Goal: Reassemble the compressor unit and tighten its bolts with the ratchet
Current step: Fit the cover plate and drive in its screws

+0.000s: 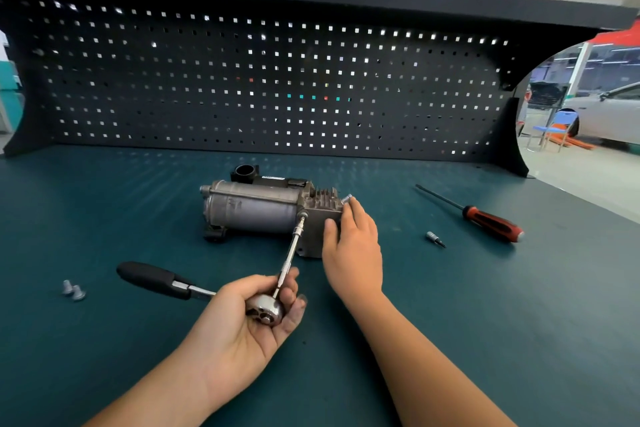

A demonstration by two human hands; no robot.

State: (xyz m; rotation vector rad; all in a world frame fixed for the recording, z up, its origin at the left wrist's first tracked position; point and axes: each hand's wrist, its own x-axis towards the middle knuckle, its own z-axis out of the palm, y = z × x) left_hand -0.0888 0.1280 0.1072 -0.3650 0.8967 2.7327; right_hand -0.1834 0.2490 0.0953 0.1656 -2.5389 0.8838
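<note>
fingers of left hand curled round ratchet head, of right hand clamped on compressor

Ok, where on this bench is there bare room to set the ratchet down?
Bare mat left of the compressor, beyond the two bolts; also near-right, before the screwdriver and bit. Crowded where left hand, right hand and ratchet meet the compressor.

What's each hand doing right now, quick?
Left hand: holds the ratchet by its head, extension set against the compressor.
Right hand: grips the compressor's end, thumb on its front face.
</note>
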